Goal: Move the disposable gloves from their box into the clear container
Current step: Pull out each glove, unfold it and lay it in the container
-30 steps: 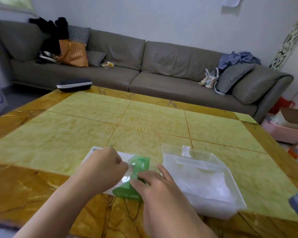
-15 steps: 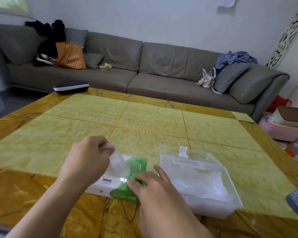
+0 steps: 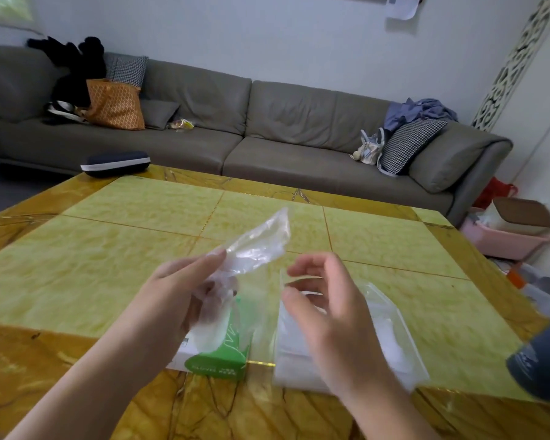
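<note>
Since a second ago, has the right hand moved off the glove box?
Yes. The right hand has lifted off the green glove box and moved right, over the clear container.

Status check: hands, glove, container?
Left hand grips thin clear plastic glove, lifted above green-and-white glove box. Right hand open, empty, over clear plastic container. Nothing in the way.

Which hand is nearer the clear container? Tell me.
Right. The right hand hovers directly over the clear container; the left hand holds a glove above the box.
</note>
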### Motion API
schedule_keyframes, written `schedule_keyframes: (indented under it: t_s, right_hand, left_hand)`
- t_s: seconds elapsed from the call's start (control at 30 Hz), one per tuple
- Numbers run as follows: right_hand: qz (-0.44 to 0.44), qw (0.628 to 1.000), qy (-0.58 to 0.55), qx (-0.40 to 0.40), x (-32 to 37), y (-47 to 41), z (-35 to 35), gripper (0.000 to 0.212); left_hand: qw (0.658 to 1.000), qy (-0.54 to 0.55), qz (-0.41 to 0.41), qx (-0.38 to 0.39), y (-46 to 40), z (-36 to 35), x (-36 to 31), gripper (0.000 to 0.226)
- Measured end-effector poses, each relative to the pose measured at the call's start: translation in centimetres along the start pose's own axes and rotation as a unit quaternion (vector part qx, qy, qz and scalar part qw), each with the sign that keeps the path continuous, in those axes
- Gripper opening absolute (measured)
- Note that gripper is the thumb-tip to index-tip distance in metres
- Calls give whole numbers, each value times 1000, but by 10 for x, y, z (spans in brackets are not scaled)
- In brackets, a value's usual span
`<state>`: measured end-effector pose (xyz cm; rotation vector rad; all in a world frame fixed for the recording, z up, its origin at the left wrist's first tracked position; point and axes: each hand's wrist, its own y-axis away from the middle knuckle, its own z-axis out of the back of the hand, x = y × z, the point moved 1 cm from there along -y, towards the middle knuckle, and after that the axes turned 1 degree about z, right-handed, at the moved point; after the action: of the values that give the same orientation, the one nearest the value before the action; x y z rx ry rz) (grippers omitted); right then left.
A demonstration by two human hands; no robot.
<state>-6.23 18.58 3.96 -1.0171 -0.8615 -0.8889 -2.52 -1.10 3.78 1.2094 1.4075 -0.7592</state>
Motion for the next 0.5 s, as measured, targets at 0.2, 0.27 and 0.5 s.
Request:
schedule_keyframes:
  t_s: [0.2,0.27,0.5]
  right_hand:
    - [-29,981,-176,78,-6,-12,20,71]
    - [-21,990,-136,21,-5,-14,23,42]
    - [-129,980,-118,-91,-10,-14,26,34]
  left_hand:
    - [981,-103,78,146,10,-23,16,74]
    - [972,-135,46,189,15,-26,14,72]
    - [937,-228,-41,262,24,-30,6,44]
